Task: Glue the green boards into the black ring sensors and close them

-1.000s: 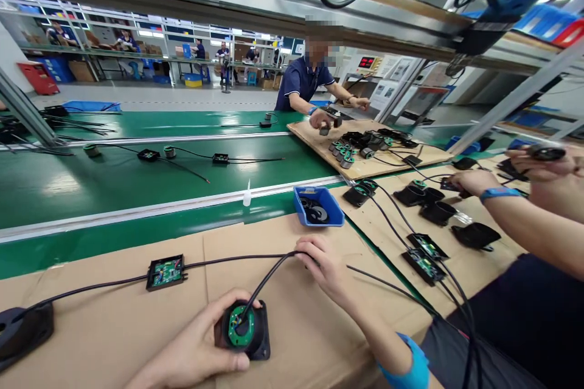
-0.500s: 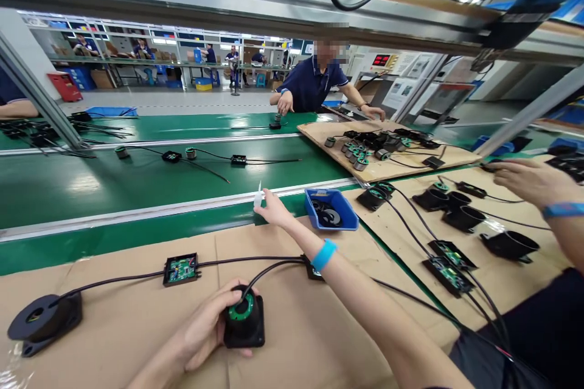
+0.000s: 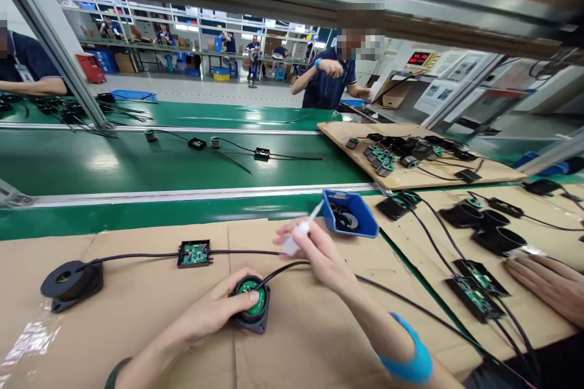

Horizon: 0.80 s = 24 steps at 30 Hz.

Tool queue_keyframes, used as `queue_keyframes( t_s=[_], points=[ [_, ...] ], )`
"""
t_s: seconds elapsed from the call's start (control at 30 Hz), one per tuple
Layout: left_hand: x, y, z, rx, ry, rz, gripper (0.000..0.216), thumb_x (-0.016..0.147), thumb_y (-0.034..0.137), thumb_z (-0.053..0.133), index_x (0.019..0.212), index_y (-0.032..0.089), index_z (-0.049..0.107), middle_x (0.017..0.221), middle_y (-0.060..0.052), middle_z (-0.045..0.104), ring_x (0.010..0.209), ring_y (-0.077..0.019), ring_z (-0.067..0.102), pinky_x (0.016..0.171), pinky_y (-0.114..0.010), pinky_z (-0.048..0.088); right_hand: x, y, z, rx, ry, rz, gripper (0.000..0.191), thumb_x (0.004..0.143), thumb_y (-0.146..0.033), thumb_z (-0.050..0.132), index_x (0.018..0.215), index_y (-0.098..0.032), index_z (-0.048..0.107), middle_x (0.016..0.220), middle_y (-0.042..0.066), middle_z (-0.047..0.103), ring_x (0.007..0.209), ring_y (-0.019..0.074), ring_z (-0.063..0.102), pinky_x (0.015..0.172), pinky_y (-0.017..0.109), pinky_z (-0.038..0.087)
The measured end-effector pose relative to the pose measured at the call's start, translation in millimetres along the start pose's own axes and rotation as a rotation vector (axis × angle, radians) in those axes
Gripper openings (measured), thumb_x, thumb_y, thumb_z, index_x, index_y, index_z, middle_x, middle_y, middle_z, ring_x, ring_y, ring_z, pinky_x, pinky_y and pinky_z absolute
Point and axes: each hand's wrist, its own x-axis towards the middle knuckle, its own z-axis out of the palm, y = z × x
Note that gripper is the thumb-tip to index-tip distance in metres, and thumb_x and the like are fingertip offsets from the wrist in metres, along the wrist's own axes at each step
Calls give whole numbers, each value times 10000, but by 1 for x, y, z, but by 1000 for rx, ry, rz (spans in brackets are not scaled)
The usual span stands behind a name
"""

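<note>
My left hand [image 3: 218, 311] is closed around a black housing with a round green circuit board [image 3: 252, 305] set in its top, steadying it on the cardboard sheet [image 3: 137, 328]. A black cable [image 3: 292, 265] runs out of the housing. My right hand [image 3: 314, 250], with a blue wristband on its forearm, grips a small white squeeze bottle [image 3: 296, 236] whose thin nozzle points up and to the right. The bottle hangs a little above and to the right of the housing.
A small open black box with a green board [image 3: 194, 253] and a black round base [image 3: 70, 282] lie to the left on one cable. A blue bin [image 3: 353, 219] stands ahead. A neighbour's hand [image 3: 545, 282] rests at the right among black parts. The green conveyor [image 3: 137, 167] carries cabled parts.
My right hand has picked the white bottle up from the conveyor's edge and brought it back towards the housing. My left hand stays on the housing.
</note>
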Motion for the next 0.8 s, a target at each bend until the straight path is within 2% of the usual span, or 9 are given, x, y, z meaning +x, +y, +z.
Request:
queue_keyframes(
  t_s=[0.07,0.13,0.23,0.3,0.37,0.47,0.63,0.8],
  points=[
    [0,0,2,42,4,-32,549,752,648,638,1087,223,544,868,3,537,774,-175,535,647,-275,478,-36,0,2,200,-90,52,319,928,-524,553,1047,-229,557,982,58,637,918,194,668,705,340,627],
    [-1,-1,4,134,14,-10,532,794,666,576,1082,221,531,849,4,527,769,-178,536,650,-275,473,-63,8,6,345,-140,92,314,890,-492,644,1078,-244,604,894,31,598,839,167,648,649,298,622],
    [-1,-3,5,312,61,100,381,874,566,512,1026,219,556,894,-3,548,845,-180,527,747,-265,449,-88,28,14,514,-145,162,352,867,-502,672,1148,-295,629,830,-6,500,671,120,583,489,234,577],
    [-2,-5,4,436,114,152,301,898,494,494,1002,225,580,943,-11,573,898,-192,536,810,-273,432,-97,38,20,655,-117,247,386,874,-542,641,1172,-297,637,843,-2,481,600,89,511,399,168,484],
    [-3,-6,4,548,162,175,255,912,443,480,1016,242,598,998,-19,594,947,-208,552,863,-295,421,-103,43,24,782,-71,348,440,865,-576,631,1167,-257,661,873,19,498,586,72,450,378,130,385],
    [-6,-4,4,669,199,193,227,929,388,451,1035,262,608,1031,-27,593,992,-221,556,914,-329,407,-107,42,28,892,18,448,460,804,-531,726,1115,-194,698,871,35,524,605,68,424,429,136,354],
    [-11,1,6,780,214,206,222,947,342,427,984,249,625,956,-36,575,978,-239,547,895,-366,414,-103,41,32,1051,185,394,277,719,-345,851,897,-192,704,796,13,527,584,62,377,433,119,328],
    [-14,1,5,789,207,252,197,945,335,445,1010,246,609,967,-38,561,971,-240,552,893,-377,428,-99,49,34,1168,281,405,322,653,-280,900,905,-209,712,857,39,595,563,71,366,414,129,380]
  ],
)
